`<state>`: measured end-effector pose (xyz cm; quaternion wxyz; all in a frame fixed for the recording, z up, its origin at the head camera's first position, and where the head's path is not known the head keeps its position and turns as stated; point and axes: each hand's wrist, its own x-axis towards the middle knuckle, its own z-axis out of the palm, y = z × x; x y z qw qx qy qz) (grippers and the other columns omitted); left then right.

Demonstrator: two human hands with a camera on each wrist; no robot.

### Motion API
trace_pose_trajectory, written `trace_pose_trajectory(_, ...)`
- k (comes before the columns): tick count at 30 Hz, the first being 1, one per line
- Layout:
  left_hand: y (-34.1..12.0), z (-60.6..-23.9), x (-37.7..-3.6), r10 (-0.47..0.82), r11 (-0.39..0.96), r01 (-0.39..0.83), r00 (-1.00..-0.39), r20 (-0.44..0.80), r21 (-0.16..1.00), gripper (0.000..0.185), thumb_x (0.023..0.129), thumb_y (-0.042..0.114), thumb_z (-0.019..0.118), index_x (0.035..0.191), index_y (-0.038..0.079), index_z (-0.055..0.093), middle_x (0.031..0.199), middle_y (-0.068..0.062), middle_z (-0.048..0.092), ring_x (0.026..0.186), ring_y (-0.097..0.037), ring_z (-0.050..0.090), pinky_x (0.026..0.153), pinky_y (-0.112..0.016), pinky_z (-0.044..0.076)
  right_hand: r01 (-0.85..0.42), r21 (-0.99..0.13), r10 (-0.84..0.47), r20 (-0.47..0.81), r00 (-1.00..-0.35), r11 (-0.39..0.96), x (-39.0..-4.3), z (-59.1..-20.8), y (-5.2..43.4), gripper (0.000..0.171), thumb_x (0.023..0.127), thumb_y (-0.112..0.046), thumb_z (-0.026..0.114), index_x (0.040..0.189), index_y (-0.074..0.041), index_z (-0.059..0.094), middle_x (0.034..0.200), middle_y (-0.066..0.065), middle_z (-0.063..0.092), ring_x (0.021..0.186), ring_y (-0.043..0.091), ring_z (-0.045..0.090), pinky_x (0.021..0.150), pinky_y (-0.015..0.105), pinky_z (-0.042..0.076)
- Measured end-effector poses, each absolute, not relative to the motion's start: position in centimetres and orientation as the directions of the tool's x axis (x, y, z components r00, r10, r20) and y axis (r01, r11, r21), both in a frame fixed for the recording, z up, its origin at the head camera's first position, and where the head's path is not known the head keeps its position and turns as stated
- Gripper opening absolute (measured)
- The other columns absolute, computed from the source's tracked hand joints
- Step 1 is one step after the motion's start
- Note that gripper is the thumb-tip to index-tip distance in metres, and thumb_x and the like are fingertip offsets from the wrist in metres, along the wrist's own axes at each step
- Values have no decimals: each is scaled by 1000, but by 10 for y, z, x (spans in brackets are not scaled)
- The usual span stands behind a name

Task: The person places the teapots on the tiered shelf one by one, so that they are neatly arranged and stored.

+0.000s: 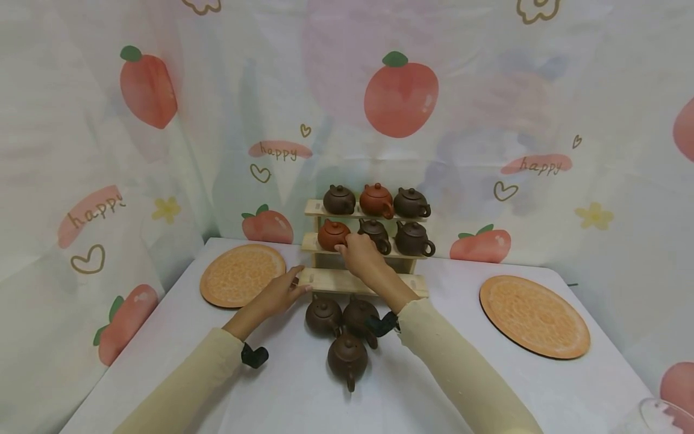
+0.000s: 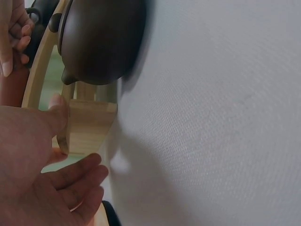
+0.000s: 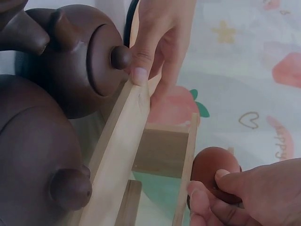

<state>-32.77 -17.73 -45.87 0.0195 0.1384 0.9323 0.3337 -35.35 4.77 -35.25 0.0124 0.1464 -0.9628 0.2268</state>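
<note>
1. Head view: the right hand [image 1: 364,258] pinches the near side of a red clay teapot [image 1: 331,235], located at the left end of the middle tier of a wooden three-tier stand [image 1: 337,279].
2. The left hand [image 1: 283,289] grips the left end of the bottom tier between thumb and finger; its other fingers extend free.
3. Two dark teapots [image 1: 413,239] occupy the middle tier's remainder.
4. Top tier: one reddish teapot [image 1: 374,199] between two dark ones.
5. Three dark brown teapots [image 1: 347,357] sit clustered on the counter [image 1: 282,386], before the stand.
</note>
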Motion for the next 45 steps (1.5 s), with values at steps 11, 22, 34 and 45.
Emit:
trace_pose_trajectory(11,-174,-455,-325,267,736,236,-963,49,635,66,110,35,59,160,-2,37,134,-30,64,125,-41,65,104,-56,52,-285,-476,-266,109,-958,832,-351,-355,53,33,109,-31,62,89,-5,66,72,7,56,60,20,55,55,32,40)
trace_pose_trajectory(22,-176,-456,-323,273,729,254,-959,69,636,65,110,32,59,159,-4,36,133,-30,65,124,-42,65,104,-56,52,-354,-414,-367,51,-929,839,-328,-360,77,44,107,-38,65,75,-7,66,64,2,57,59,17,53,58,33,46)
trace_pose_trajectory(34,-175,-458,-325,266,738,243,-962,60,630,66,110,35,59,159,-3,36,134,-31,64,125,-42,65,106,-56,52,-351,-422,-408,-50,-912,836,-267,-376,126,40,100,-41,74,79,-7,70,67,1,62,63,15,57,57,30,46)
trace_pose_trajectory(45,-173,-457,-325,255,734,230,-966,55,640,66,110,34,60,160,-2,36,135,-32,63,126,-43,64,106,-56,51,-361,-483,-462,-104,-881,798,-242,-413,148,39,96,-41,78,72,-11,69,61,-2,60,59,13,55,55,29,45)
